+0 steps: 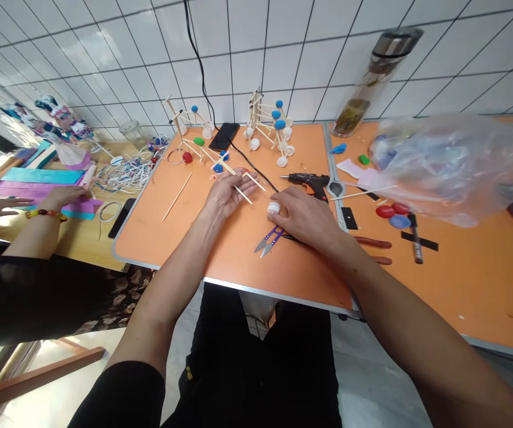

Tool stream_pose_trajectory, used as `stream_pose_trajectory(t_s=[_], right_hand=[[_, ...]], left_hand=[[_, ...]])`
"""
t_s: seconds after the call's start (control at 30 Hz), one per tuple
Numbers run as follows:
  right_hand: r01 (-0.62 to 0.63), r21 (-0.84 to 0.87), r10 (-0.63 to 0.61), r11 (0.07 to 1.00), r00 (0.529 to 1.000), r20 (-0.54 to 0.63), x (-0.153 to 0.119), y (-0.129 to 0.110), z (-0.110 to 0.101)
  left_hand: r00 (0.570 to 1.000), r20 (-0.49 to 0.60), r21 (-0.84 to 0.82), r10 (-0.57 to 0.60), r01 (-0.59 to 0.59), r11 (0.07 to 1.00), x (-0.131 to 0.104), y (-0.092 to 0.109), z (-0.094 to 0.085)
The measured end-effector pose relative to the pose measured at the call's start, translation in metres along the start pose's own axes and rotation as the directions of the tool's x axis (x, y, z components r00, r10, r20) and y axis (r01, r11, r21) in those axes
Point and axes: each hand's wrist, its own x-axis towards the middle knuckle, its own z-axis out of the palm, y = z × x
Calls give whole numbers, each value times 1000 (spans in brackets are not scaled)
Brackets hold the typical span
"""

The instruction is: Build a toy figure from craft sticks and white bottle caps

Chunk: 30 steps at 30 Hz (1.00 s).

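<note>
My left hand (229, 193) is closed around a small frame of thin wooden sticks (244, 195), palm partly turned up. The stick ends point toward the right. Opposite it, my right hand (307, 215) pinches a small white round piece (274, 208), perhaps a cap or a ball; its exact kind is unclear. Just below the right hand lie purple-handled thread snips (268, 241), blades toward me. A black and orange glue gun (307, 180) rests behind that hand. One loose wooden stick (176, 196) lies left of my left hand.
Stick models with coloured balls (267, 122) stand along the tiled wall, near a phone (224, 137). A tall bottle (374, 83), a plastic bag (456, 166), coloured caps (392, 213) and a marker (415, 238) are at right. At left, another person's hands (66, 195) touch coloured paper (42, 196).
</note>
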Motion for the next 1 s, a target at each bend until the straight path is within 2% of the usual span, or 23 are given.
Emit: stream_pose_trajectory(t_s=[0.13,0.47,0.63,0.8,1.0], right_hand=[[-13,-21,13,1000,1000,24,-1,-2,0],[0,-15,-2,1000,997,-78,4,4,18],[14,25,-11,1000,996,-93,5,6,22],[-11,105,34,994,975,-219,3,2,19],[75,170,-10,983,935,-355,2,-1,17]], left_hand=[[1000,19,0,14,-14,1000,3,-3,-2],[1000,19,-2,4,-4,1000,4,-4,-3],[1000,-2,-28,14,-14,1000,3,-4,-1],[1000,-26,-60,3,-4,998,1,-2,2],[1000,8,-103,-1,1,995,0,-9,5]])
